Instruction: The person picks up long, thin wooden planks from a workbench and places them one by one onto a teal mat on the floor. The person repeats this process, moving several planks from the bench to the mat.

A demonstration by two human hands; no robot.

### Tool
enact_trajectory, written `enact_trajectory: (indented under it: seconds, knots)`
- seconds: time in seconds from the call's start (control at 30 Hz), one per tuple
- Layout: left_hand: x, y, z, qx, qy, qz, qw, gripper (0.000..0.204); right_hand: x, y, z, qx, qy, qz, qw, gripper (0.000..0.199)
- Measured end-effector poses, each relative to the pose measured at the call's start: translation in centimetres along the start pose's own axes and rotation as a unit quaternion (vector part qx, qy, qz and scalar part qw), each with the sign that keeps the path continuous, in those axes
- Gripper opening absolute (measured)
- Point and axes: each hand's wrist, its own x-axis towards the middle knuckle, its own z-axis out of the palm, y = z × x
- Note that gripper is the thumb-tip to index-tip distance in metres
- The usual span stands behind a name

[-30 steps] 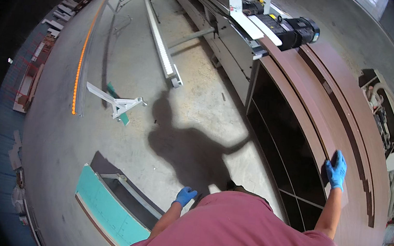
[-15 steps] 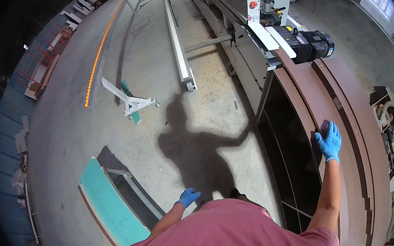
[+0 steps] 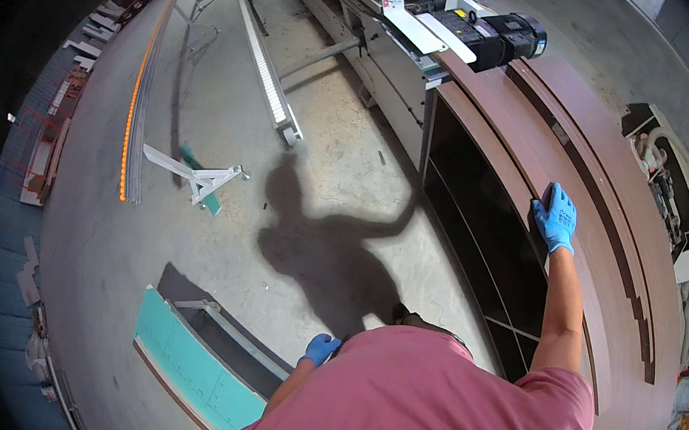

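My right hand, in a blue glove, lies on a long brown board near its left edge. The fingers are stretched forward and the thumb is apart from them. Under this board is a brown cabinet-like stand with dark open compartments. My left hand, also gloved in blue, hangs low beside my pink shirt. Its fingers are small in view and partly turned away, so their grip is unclear. Nearest to it is a turquoise-topped panel with a grey metal frame.
A long grey machine with black motors stands ahead on the right. More stepped brown boards lie farther right. On the left are a roller rail, an orange-edged rail and a white metal stand.
The whole view has shifted, so the machine and boards sit farther left and higher. My right hand still rests on the board. My left hand is lower beside my shirt.
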Motion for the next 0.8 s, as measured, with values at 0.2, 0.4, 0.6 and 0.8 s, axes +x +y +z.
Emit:
enact_trajectory:
  seconds: [0.2,0.4,0.6,0.8]
  knots:
    - [2.9,2.3,-1.0,-0.001,-0.056,0.010,0.998,0.055,-4.6,3.1,-2.0,0.005,-0.022,0.023,0.999,0.072]
    - [4.5,6.6,-1.4,-0.020,-0.015,0.061,0.998,0.065,-8.7,5.4,-3.8,0.009,-0.024,0.046,0.999,0.072]
    - [4.8,7.3,-0.6,-0.054,-0.031,0.077,0.995,0.058,-12.8,7.9,-5.7,0.024,-0.016,0.058,0.998,0.076]
    - [4.2,5.2,0.1,0.015,-0.067,0.018,0.998,0.070,-17.2,11.3,-7.5,0.032,-0.034,0.085,0.995,0.074]
